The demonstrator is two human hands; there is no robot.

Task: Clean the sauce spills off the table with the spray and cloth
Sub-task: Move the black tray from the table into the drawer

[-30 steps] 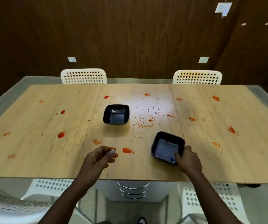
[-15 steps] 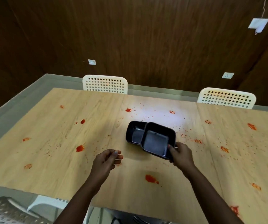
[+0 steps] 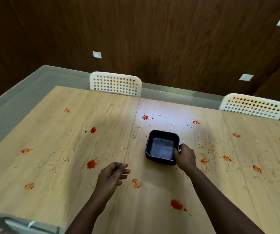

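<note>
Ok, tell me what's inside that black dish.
The black dish shows only a bare, greyish, shiny floor, no sauce visible. The right hand grips its near right corner, hiding that part. Anything beneath the dish is covered.

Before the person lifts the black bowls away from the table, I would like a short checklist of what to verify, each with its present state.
1. Right hand grips the rim of the black bowl: ok, thumb inside the near right corner.
2. Bowls fully nested: cannot tell, only one outline shows.
3. Bowl free of liquid that might spill: cannot tell, the inside only looks shiny.
4. Left hand free to help: ok, it holds nothing, fingers loosely curled above the table.
5. Spray and cloth within reach: not ok, neither is in view.
6. Sauce spills removed: not ok, red spots cover the tabletop.
</note>
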